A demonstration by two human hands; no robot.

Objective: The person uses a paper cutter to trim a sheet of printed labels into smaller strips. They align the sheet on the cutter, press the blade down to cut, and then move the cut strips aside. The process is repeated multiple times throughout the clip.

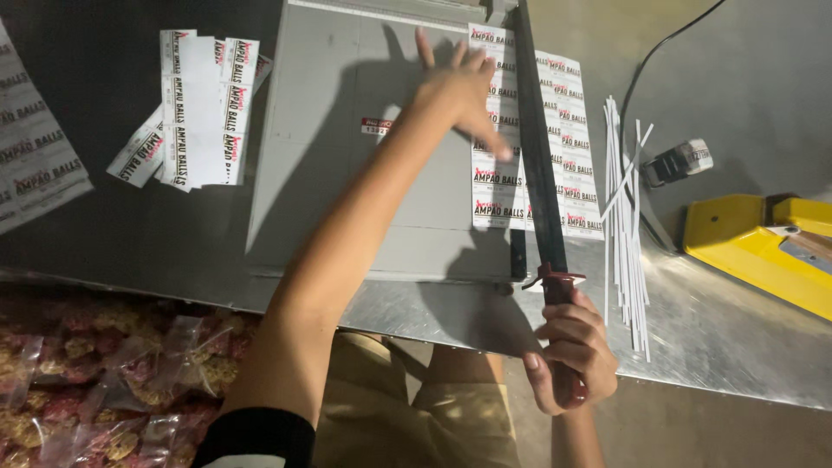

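Left hand (459, 87) lay flat, fingers spread wide, pressing printed white label sheet (498, 186) onto grey paper-cutter board (347, 139). Right hand (568, 360) wrapped tight round dark red handle (559, 290) of long black cutter blade arm (537, 147), handle at near edge of board. Blade arm lay lowered across sheet, part of sheet sticking out right of it. Thin white offcut strips (626, 225) lay just right of sheet on metal table (737, 347). Stack of cut labels (195, 108) lay left of board. Yellow machine (754, 247) stood far right.
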